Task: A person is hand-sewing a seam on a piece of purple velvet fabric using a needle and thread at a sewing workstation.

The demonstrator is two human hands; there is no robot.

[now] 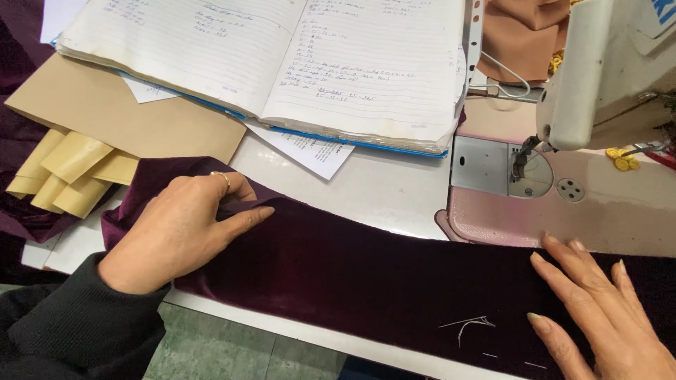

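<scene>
A long strip of dark purple velvet (pixel 352 274) was laid across the white table (pixel 380 190), before the sewing machine (pixel 605 77). Its folded edge was pinched by the left hand (pixel 176 232), fingers narrowed. The right hand (pixel 598 309) was pressed flat on it, fingers spread.

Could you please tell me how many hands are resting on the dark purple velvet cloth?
2: the left hand pinches a fold at the left end of the dark purple velvet cloth; the right hand lies flat at its right, beside white chalk marks.
</scene>
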